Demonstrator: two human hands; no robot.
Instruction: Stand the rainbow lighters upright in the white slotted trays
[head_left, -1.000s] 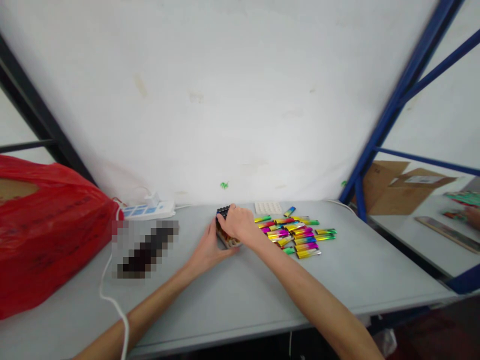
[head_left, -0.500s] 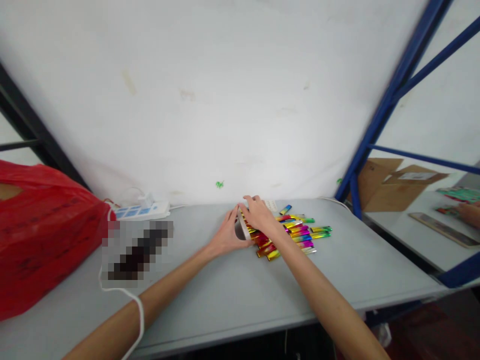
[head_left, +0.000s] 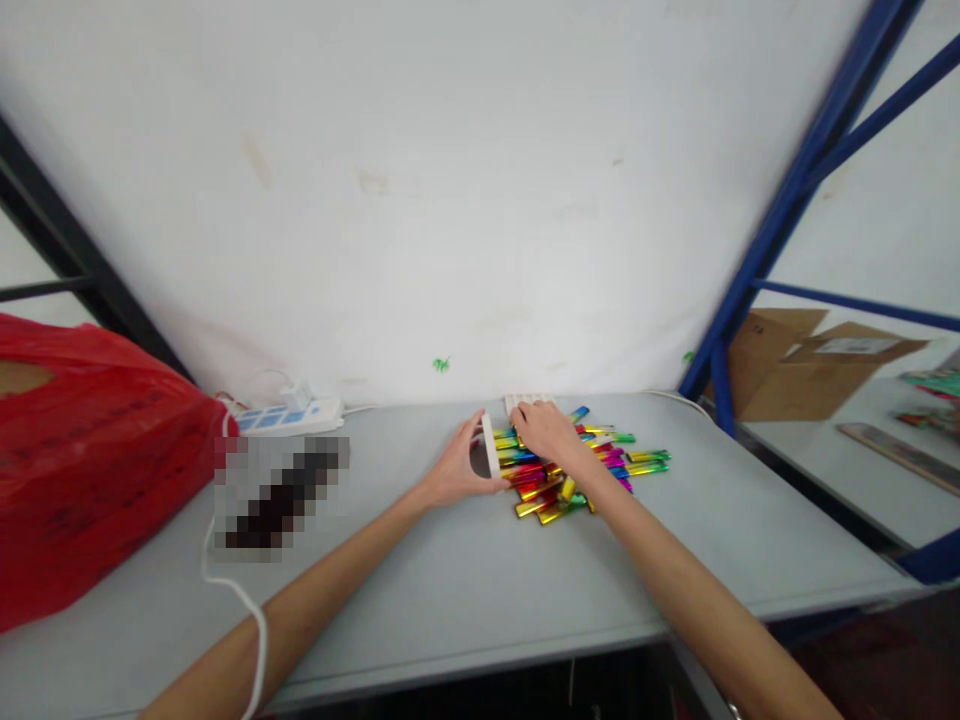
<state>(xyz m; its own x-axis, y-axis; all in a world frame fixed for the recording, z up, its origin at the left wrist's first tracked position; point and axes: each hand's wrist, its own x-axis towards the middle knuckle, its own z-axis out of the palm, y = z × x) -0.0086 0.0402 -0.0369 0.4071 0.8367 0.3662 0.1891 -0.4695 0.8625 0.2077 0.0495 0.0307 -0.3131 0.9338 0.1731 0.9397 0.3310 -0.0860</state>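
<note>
My left hand [head_left: 454,468] is curved round a white-rimmed holder [head_left: 491,447] with a grey inside, thumb low and fingers at its top. Its full shape is hidden by the hand. Just right of it, a loose pile of shiny, many-coloured foil sticks [head_left: 534,490] lies on the table. Over the far side of this pile is my right hand [head_left: 549,432], its fingers curled down. A bit of gold foil shows by the fingertips, but what they grip is hidden.
A white slotted piece [head_left: 517,401] lies against the wall behind the pile. At left are a red plastic bag [head_left: 90,480], a power strip [head_left: 292,416] and a white cable [head_left: 259,640]. Blue shelf posts [head_left: 750,255] and a cardboard box [head_left: 795,375] stand at right.
My right hand has moved right, away from the white-rimmed holder and over the foil sticks. My left hand stays at the holder. A co-worker's hand at the far right has gone out of view.
</note>
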